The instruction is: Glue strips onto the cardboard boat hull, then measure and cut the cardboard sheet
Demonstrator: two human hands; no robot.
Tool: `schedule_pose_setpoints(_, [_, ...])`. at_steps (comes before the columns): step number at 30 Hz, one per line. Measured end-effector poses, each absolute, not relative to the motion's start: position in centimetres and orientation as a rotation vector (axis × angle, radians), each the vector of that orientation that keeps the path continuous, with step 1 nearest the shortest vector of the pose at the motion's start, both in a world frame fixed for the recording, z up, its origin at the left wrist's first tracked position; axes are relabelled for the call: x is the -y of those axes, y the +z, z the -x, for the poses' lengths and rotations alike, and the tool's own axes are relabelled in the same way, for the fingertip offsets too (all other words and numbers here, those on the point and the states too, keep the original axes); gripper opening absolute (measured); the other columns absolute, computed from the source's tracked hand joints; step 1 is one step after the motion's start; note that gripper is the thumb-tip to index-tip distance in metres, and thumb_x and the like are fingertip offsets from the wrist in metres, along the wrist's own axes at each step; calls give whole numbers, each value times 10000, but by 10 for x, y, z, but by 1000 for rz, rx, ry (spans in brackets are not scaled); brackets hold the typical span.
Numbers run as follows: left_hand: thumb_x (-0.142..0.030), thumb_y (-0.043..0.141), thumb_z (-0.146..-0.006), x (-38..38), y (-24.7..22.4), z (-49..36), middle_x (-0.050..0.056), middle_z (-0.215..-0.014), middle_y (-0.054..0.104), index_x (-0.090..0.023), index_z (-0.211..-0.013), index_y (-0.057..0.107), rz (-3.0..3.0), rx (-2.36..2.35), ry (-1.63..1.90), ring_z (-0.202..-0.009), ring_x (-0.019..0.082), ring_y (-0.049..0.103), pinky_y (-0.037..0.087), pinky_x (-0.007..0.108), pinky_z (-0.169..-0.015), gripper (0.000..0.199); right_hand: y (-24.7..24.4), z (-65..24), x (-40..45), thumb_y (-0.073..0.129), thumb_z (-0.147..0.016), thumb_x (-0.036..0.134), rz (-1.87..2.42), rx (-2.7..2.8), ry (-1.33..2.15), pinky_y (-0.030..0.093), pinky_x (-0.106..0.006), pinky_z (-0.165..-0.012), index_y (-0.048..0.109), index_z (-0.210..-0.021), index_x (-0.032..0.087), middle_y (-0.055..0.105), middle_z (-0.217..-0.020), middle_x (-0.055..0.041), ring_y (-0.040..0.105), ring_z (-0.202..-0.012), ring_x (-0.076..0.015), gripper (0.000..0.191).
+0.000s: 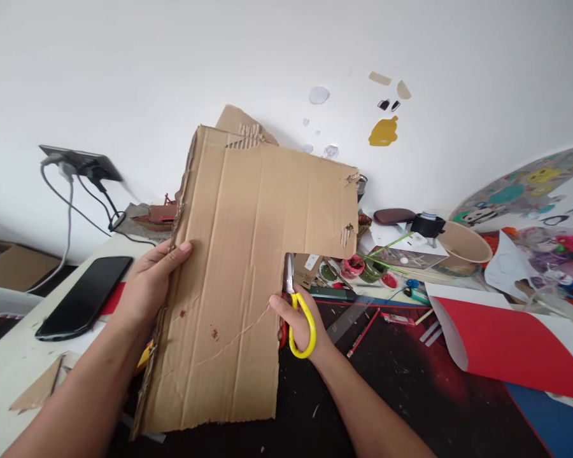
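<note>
A large sheet of corrugated cardboard [239,254], notched at its lower right, is held up in front of me. My left hand [148,280] grips its left edge, thumb on the near face and the fingers hidden behind. At the right edge, my right hand [310,318] pinches the sheet below the notch, its thumb on the near face. Yellow-handled scissors [302,340] hang on that same hand, with their metal blades pointing up beside the notch. A little of a red handle part shows behind the sheet's edge.
A black phone [83,298] lies on the white table at left, below a power strip [81,162] with cables. To the right are paint jars [352,266], a red pencil [363,334], a clear ruler [348,318] and red paper [516,343]. A beige bowl [465,245] stands farther back.
</note>
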State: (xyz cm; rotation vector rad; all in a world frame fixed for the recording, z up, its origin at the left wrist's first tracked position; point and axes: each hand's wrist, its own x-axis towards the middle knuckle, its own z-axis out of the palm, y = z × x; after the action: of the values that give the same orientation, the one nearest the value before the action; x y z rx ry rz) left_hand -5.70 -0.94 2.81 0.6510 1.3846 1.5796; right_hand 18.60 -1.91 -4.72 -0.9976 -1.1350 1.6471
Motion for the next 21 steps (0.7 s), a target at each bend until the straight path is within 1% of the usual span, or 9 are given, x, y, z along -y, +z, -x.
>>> schedule_pose_setpoints(2, [-513, 1050, -447, 12, 29, 55, -10, -711, 807, -234, -843, 827, -661, -1372, 1575, -482, 157, 683, 566, 210, -442, 533, -45, -187, 19, 857, -777, 664, 961, 1179, 1600, 562, -294, -613, 687, -1019, 233, 651, -737, 26, 622, -628, -173, 523])
schedule_pose_setpoints(3, [-516, 1049, -455, 13, 29, 55, -9, -719, 810, -233, -848, 825, -669, -1376, 1569, -485, 156, 684, 565, 207, -444, 533, -45, -188, 19, 853, -777, 668, 962, 1188, 1599, 560, -296, -611, 685, -1022, 232, 647, -738, 27, 619, -624, -173, 527])
schedule_pose_setpoints(7, [-545, 1037, -493, 15, 26, 53, 3, -763, 825, -237, -875, 819, -688, -1398, 1523, -515, 161, 708, 577, 205, -471, 537, -45, -193, 19, 846, -757, 707, 1068, 1179, 1686, 450, -262, -396, 622, -1000, 232, 539, -590, 88, 481, -400, -129, 579])
schedule_pose_setpoints(12, [-605, 1015, -494, 18, 14, 62, 80, -835, 847, -216, -925, 843, -777, -1350, 1278, -590, 239, 768, 611, 274, -491, 605, -44, -207, 14, 836, -766, 703, 1112, 1158, 1618, 425, -243, -360, 556, -897, 244, 523, -529, 97, 499, -369, -130, 554])
schedule_pose_setpoints(15, [-498, 1003, -569, 20, 11, 69, 104, -976, 860, -239, -950, 864, -1010, -1297, 993, -856, 305, 828, 686, 358, -722, 482, -41, -214, 10, 844, -770, 667, 1117, 1116, 1561, 431, -241, -357, 510, -864, 254, 512, -517, 106, 508, -360, -132, 539])
schedule_pose_setpoints(17, [-392, 999, -581, 20, 11, 70, 86, -1021, 859, -268, -930, 868, -1140, -1276, 819, -1022, 325, 816, 675, 417, -891, 393, -40, -217, 9, 845, -779, 635, 1102, 1093, 1529, 443, -244, -358, 513, -886, 257, 506, -516, 115, 490, -351, -126, 514])
schedule_pose_setpoints(18, [-366, 998, -578, 20, 11, 68, 83, -1013, 858, -273, -913, 869, -1153, -1280, 781, -1045, 325, 811, 668, 423, -918, 371, -40, -217, 9, 843, -785, 625, 1092, 1088, 1528, 439, -241, -355, 513, -894, 258, 508, -513, 116, 488, -350, -126, 505])
schedule_pose_setpoints(19, [-365, 999, -573, 21, 12, 66, 87, -980, 857, -269, -893, 868, -1128, -1296, 780, -1012, 322, 817, 675, 413, -891, 359, -40, -217, 8, 841, -788, 621, 1081, 1077, 1523, 440, -240, -355, 511, -897, 260, 512, -517, 118, 487, -349, -123, 501])
schedule_pose_setpoints(21, [-406, 1006, -559, 21, 15, 61, 106, -861, 842, -239, -822, 856, -1013, -1341, 857, -822, 309, 822, 689, 381, -723, 346, -42, -216, 8, 832, -794, 631, 1051, 1067, 1524, 444, -236, -360, 505, -893, 263, 533, -523, 113, 501, -352, -123, 503])
